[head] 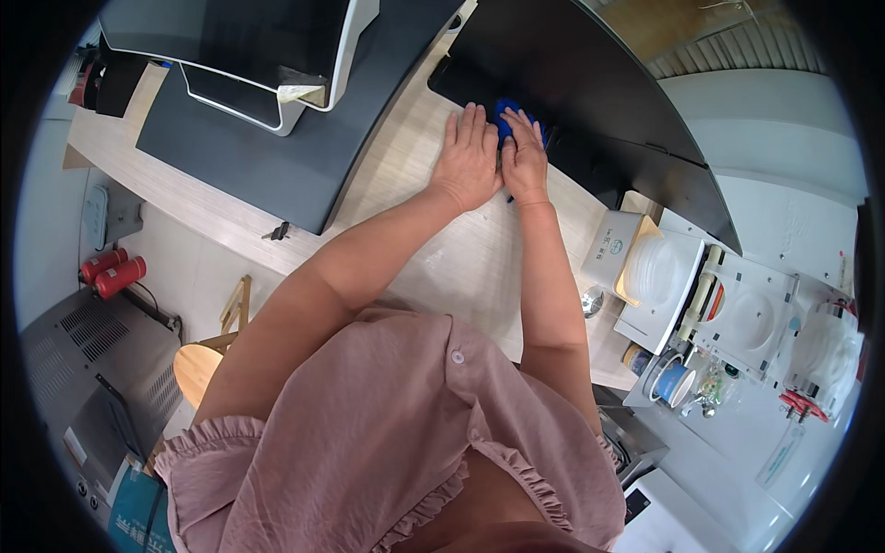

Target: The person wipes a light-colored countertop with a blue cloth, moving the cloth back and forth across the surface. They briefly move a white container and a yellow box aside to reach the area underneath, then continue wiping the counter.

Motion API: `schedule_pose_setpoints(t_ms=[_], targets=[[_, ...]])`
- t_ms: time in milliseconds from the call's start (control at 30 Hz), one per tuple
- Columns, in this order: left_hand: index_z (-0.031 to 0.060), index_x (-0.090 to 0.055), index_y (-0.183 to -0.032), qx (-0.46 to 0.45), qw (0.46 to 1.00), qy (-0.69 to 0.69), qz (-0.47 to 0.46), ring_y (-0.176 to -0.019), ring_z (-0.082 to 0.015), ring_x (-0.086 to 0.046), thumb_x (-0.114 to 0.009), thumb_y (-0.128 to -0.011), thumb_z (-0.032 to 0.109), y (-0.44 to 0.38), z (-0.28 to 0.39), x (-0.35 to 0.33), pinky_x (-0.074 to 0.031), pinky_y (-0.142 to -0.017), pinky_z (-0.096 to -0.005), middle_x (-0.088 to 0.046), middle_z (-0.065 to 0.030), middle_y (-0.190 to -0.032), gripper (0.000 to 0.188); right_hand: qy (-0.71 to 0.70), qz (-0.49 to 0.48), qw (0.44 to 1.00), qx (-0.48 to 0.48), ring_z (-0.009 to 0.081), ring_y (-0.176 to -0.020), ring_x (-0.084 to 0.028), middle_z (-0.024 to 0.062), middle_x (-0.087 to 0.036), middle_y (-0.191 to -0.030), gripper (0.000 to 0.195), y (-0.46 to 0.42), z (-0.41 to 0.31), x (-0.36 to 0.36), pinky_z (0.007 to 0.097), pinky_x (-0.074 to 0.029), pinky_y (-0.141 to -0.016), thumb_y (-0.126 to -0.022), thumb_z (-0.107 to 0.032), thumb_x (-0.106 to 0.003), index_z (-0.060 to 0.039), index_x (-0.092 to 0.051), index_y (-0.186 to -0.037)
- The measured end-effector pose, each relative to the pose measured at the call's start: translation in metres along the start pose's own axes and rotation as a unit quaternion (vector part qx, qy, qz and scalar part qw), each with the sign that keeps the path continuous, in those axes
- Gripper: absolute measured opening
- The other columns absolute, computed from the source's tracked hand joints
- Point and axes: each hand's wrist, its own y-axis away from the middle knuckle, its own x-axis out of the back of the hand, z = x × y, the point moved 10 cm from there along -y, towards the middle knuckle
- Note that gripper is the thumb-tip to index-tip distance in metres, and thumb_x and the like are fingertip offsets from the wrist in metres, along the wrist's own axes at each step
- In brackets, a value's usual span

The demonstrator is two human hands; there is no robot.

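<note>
My left hand (pixel 469 157) lies palm down on the pale wood-grain counter (pixel 442 263), its fingers stretched forward and nothing visible in it. Just to its right, my right hand (pixel 527 160) presses on a blue cloth (pixel 508 109). Part of the cloth shows past the fingers; the rest is hidden beneath them. Both hands are in front of a large black screen-like panel (pixel 574 76), close to its dark base (pixel 588 169). The two hands are side by side, almost touching.
To the left, a white-framed terminal (pixel 290 114) stands on a dark grey slab-like unit (pixel 228 162). A black key (pixel 278 231) is by its front edge. At right are a box of plastic lids (pixel 622 256) and a tape roll (pixel 674 383). Red fire extinguishers (pixel 119 276) stand lower left.
</note>
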Motion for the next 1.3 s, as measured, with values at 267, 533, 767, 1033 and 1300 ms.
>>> schedule_pose_setpoints(t_ms=[267,533,767,1033,1300], targets=[[-0.0098,-0.045,-0.133,0.004,1.000,-0.010,-0.004,-0.146,-0.0420,-0.028,-0.054,-0.091,0.031,0.001,0.000,0.002,-0.014,-0.121,-0.0536,-0.039,-0.0316,-0.149,0.059,0.043,0.028,0.999,0.008,0.0291,-0.141,-0.043,0.0109,-0.057,-0.142,0.039,0.000,-0.002,-0.005,0.0444,-0.019,-0.123,-0.092,-0.005,-0.047,-0.0055,-0.064,-0.127],[-0.0095,-0.043,-0.137,0.007,1.000,0.007,0.027,-0.146,-0.0401,-0.029,-0.055,-0.092,0.031,0.003,-0.005,0.001,-0.015,-0.122,-0.0512,-0.040,-0.0296,-0.149,0.061,0.018,0.023,0.999,0.020,0.0293,-0.141,-0.043,0.0110,-0.058,-0.141,0.040,0.016,-0.008,-0.006,0.0454,-0.020,-0.123,-0.090,-0.003,-0.047,-0.0049,-0.064,-0.127],[-0.0075,-0.039,-0.143,0.027,0.997,0.075,0.004,-0.149,-0.0385,-0.024,-0.068,-0.085,0.026,0.013,-0.033,0.016,-0.015,-0.122,-0.0507,-0.034,-0.0275,-0.154,0.073,0.061,0.048,0.996,0.047,0.0288,-0.141,-0.044,0.0107,-0.058,-0.141,0.040,0.029,-0.013,-0.006,0.0450,-0.021,-0.123,-0.089,-0.002,-0.050,-0.0063,-0.064,-0.127],[-0.0053,-0.034,-0.148,0.089,0.996,-0.013,0.006,-0.151,-0.0401,-0.017,-0.062,-0.091,0.031,0.007,-0.073,0.021,-0.011,-0.122,-0.0548,-0.029,-0.0224,-0.159,0.073,-0.025,0.107,0.994,0.005,0.0332,-0.142,-0.041,0.0162,-0.055,-0.143,0.041,0.026,-0.035,-0.003,0.0460,-0.020,-0.123,-0.092,-0.001,-0.047,-0.0025,-0.059,-0.131],[-0.0056,-0.027,-0.152,0.105,0.994,-0.030,-0.029,-0.151,-0.0403,-0.016,-0.052,-0.095,0.032,0.005,-0.075,0.017,-0.009,-0.122,-0.0540,-0.027,-0.0203,-0.161,0.073,0.021,0.075,0.997,-0.021,0.0346,-0.143,-0.038,0.0177,-0.052,-0.145,0.043,-0.025,-0.055,-0.036,0.0450,-0.019,-0.123,-0.092,-0.005,-0.049,0.0000,-0.057,-0.134]])
